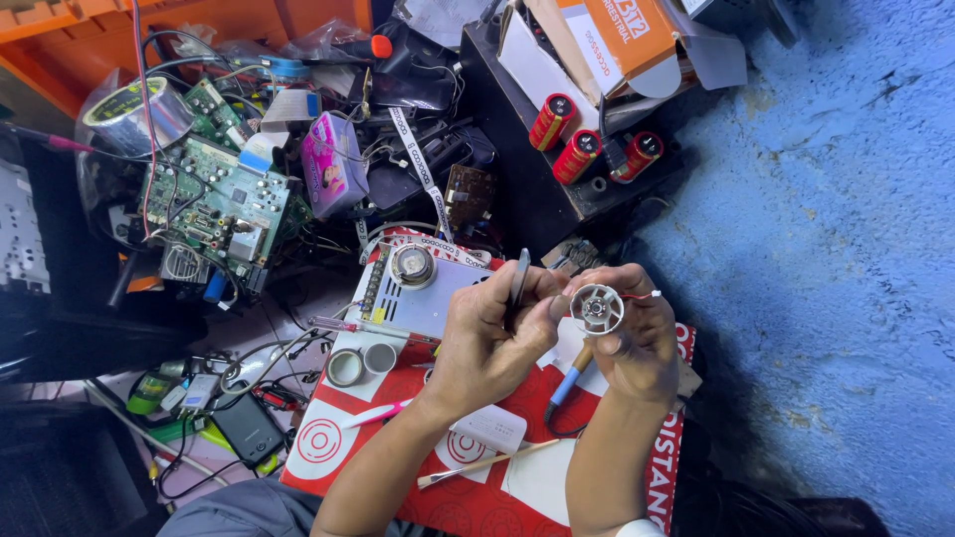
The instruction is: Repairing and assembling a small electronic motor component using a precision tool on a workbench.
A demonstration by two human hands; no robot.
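Observation:
My right hand (637,343) holds a small round white part (597,308) with spokes, like a little fan hub or motor piece, face up toward the camera. My left hand (492,338) grips a thin dark tool (518,283), possibly tweezers, with its tip pointing up beside the white part. Both hands hover over a red and white printed sheet (348,438). Under the hands lies a soldering iron with a blue handle (565,383).
A silver metal box (423,293) with a round knob sits left of the hands. Green circuit boards (214,204), tape rolls (139,104), cables and three red capacitors (577,154) crowd the top. A phone (247,428) lies bottom left. Blue floor (826,249) at right.

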